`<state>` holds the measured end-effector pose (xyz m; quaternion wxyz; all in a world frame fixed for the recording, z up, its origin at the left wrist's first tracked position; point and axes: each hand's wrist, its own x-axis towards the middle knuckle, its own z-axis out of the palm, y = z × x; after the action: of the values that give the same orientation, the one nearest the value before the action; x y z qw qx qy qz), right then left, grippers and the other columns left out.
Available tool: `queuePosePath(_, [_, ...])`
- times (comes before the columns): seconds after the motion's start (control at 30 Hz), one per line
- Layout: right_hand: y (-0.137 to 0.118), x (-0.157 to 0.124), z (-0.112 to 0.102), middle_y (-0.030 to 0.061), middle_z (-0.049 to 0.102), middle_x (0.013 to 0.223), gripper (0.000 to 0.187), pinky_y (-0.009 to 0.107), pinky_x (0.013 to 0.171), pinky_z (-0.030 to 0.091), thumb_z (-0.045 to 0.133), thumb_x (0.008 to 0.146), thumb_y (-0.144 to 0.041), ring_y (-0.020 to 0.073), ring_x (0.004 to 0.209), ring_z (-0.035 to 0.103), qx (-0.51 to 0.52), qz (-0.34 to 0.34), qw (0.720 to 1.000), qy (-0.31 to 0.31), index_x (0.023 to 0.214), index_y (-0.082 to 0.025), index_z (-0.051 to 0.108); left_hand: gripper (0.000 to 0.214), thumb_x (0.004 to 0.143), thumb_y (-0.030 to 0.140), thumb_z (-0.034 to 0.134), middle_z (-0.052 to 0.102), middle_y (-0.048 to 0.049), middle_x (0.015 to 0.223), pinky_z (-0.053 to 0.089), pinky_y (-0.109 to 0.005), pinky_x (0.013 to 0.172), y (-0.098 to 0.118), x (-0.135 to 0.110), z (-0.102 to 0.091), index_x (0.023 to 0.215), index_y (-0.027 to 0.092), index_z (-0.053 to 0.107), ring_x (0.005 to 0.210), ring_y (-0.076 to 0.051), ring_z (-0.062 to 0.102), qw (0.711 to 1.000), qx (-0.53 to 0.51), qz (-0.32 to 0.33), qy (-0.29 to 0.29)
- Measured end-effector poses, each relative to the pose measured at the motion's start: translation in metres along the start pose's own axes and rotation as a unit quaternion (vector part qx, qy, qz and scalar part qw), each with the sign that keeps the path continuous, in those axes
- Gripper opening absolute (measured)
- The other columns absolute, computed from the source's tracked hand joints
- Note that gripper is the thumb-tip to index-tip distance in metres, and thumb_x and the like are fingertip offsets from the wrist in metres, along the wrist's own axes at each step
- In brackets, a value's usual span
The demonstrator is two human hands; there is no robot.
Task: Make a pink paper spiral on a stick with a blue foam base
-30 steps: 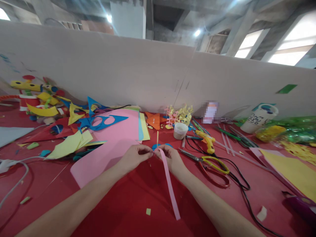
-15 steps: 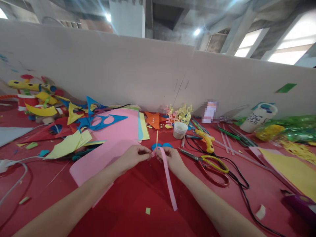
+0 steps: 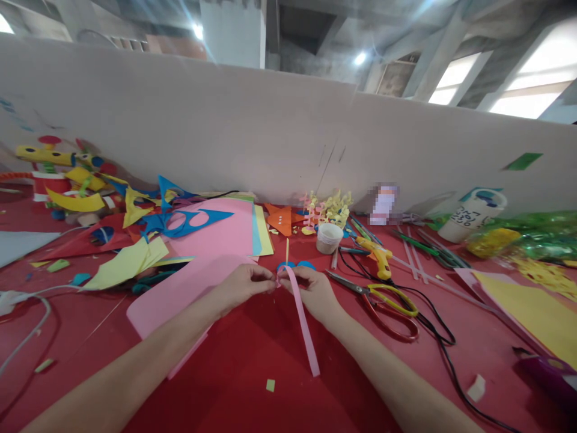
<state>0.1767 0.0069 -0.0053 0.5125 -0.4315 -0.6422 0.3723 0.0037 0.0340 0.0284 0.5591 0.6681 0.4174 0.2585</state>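
Observation:
A long pink paper strip [image 3: 304, 325] arches up from between my fingertips and hangs down over the red table. My left hand [image 3: 250, 284] pinches its curled upper end. From the right, my right hand [image 3: 315, 293] is closed on the same strip, and its fingertips nearly meet those of the left. The exact grip is partly hidden by the fingers. Just beyond them lie blue rounded pieces [image 3: 306, 264], and a thin yellow strip [image 3: 287, 249] points away from me. Pink sheets [image 3: 169, 300] spread beneath and beside my left forearm.
Scissors [image 3: 392, 299] with red and yellow handles lie right of my right hand, near a yellow glue gun [image 3: 377, 255] and its black cord. Behind stand a white cup [image 3: 329, 238] and curled yellow paper pieces [image 3: 336, 207]. Blue cut-out scraps [image 3: 198, 221] lie left.
The hanging end of the pink strip has shifted slightly left and up. My right fingers have closed in a little towards the left hand, which has barely moved.

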Motion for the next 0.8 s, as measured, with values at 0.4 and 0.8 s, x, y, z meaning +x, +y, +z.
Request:
queuePosePath(0.4, [-0.0026,-0.0014,0.0010,0.0032,0.065,0.077,0.008,0.031,0.070,0.050,0.064,0.070,-0.020,0.0178,0.072,0.062,-0.001,0.004,1.000,0.014,0.077,-0.019,0.067,0.017,0.070,0.030,0.060,0.068,-0.0039,0.073,0.045,-0.028,0.069,-0.0045,0.0020,-0.0005,0.073,0.015,0.068,0.071,-0.017,0.060,0.996,0.073,0.044,0.007])
queuePosePath(0.8, [0.0004,-0.0001,-0.0043,0.0043,0.068,0.079,0.013,0.033,0.074,0.048,0.061,0.073,-0.019,0.0201,0.079,0.061,-0.057,-0.024,0.998,-0.027,0.079,-0.024,0.071,0.016,0.072,0.028,0.058,0.071,-0.0033,0.077,0.046,-0.028,0.070,-0.0037,0.0018,-0.0034,0.077,0.018,0.068,0.073,-0.017,0.062,0.983,0.167,0.078,0.026])
